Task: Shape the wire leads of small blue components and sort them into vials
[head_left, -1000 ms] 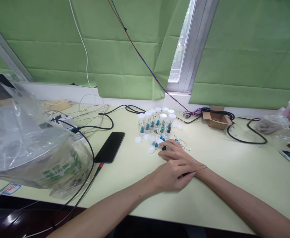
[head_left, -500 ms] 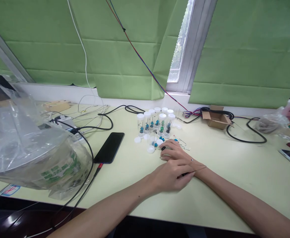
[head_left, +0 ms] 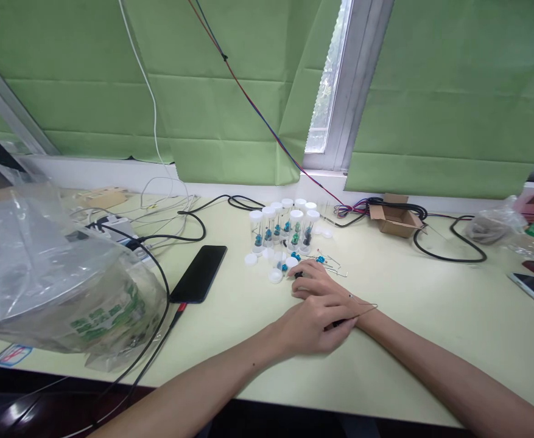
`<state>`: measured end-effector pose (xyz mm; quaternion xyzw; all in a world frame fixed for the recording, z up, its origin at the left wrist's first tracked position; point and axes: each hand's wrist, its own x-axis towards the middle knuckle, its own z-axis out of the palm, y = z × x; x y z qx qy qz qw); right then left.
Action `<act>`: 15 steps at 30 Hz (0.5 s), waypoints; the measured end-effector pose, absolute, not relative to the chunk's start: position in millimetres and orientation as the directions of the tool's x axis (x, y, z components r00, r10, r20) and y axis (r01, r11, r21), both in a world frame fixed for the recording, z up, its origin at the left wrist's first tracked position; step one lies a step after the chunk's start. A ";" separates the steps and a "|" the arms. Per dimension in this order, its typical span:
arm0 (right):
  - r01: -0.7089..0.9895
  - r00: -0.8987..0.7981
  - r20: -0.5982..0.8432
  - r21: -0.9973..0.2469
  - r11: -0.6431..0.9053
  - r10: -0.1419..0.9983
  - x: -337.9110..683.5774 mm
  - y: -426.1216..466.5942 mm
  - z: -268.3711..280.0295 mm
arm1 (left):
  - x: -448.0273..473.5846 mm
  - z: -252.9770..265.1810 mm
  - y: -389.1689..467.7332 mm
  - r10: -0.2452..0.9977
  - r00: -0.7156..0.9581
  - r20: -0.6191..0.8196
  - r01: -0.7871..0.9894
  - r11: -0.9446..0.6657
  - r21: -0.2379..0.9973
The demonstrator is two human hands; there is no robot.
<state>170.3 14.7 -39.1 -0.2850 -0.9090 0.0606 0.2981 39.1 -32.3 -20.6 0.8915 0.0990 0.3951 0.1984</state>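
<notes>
Brownish wire [head_left: 368, 310], thin, sharply bent, black piece [head_left: 298, 275], partly hidden

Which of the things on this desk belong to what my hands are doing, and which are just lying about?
Seemingly part of the job:
clear plastic tubes with white caps
loose small blue parts
loose round white caps
thin brown wire-like piece at your left hand

Apparently just lying about:
black rectangular phone
open brown cardboard box
large clear plastic bag
</notes>
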 end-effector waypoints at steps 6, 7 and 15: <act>0.458 -0.624 0.514 -0.369 0.808 0.588 169.6 4.6 -25.7 | 39.3 -20.8 -32.1 0.348 0.664 0.662 0.027 -0.896 0.444; 0.452 -0.624 0.511 -0.381 0.806 0.591 170.1 4.1 -24.2 | 39.5 -20.6 -31.7 0.355 0.658 0.664 0.028 -0.893 0.450; 0.490 -0.410 0.639 -0.448 0.748 0.651 188.0 13.4 -30.6 | 36.2 -10.9 -21.4 0.575 0.488 0.656 0.146 -0.795 0.589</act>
